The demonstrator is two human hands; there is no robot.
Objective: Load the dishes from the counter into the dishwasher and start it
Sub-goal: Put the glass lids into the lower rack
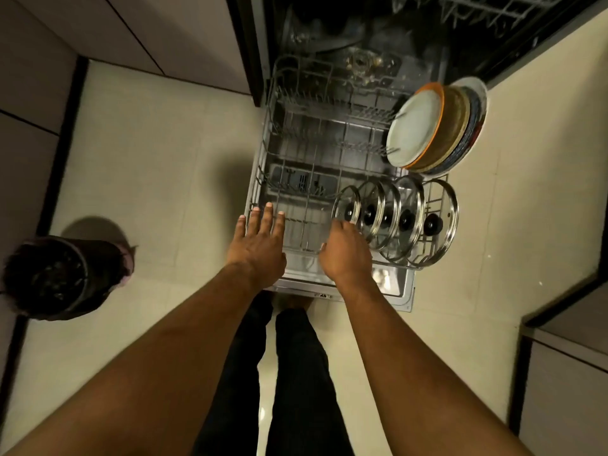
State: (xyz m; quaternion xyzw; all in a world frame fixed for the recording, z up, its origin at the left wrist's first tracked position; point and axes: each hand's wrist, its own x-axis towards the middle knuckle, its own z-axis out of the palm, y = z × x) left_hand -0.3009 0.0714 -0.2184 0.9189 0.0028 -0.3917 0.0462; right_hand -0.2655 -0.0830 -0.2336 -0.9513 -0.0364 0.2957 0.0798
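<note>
So this was the kitchen floor [158, 153], pale tiles in dim warm light, with cabinets [148, 34] along the far left wall. The dishwasher [329, 34] stood open and its lower rack [266, 149] was pulled out over the door [406, 291].

The left hand [260, 248] was flat over the rack's near left corner, fingers [268, 218] straight and spread apart, holding nothing. I couldn't tell if they actually touched the wire.

The right hand [345, 255] was down at the rack's near edge, its fingers [342, 227] bent toward the closest glass lid. They were mostly hidden behind the hand, so I couldn't tell if they were clamped on the rim or just beside it.

The lids [394, 218] stood on edge in a row running right from those fingers, black knobs facing the person. Beyond them, further from the fingertips, a stack of plates [424, 126] leaned upright in the rack's right side, a white one in front.

Well left of the left fingers a dark bin [56, 278] sat on the floor. Dark trousers [296, 373] showed below the arms.
</note>
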